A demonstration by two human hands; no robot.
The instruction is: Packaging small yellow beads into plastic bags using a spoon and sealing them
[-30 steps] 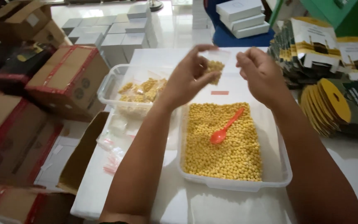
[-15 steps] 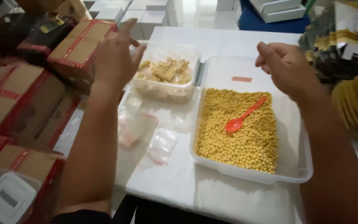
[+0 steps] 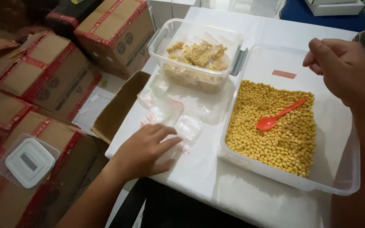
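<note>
The left hand [image 3: 144, 152] lies palm down on the white counter [image 3: 199, 173], fingers [image 3: 165, 145] spread and flat on a clear bag [image 3: 178, 126] from the loose pile; nothing is gripped. The right hand [image 3: 339, 69] hovers empty above the tub [image 3: 343, 177] of yellow beans [image 3: 275, 126], fingers loosely curled. A red spoon [image 3: 277, 116] lies on the beans. Filled bags sit in the smaller tub [image 3: 195, 46].

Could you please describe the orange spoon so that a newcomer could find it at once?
On the white table stands a large clear tub of yellow beans, right of a smaller tub of filled bags. The orange plastic spoon lies on the beans, the only orange thing there.
</note>
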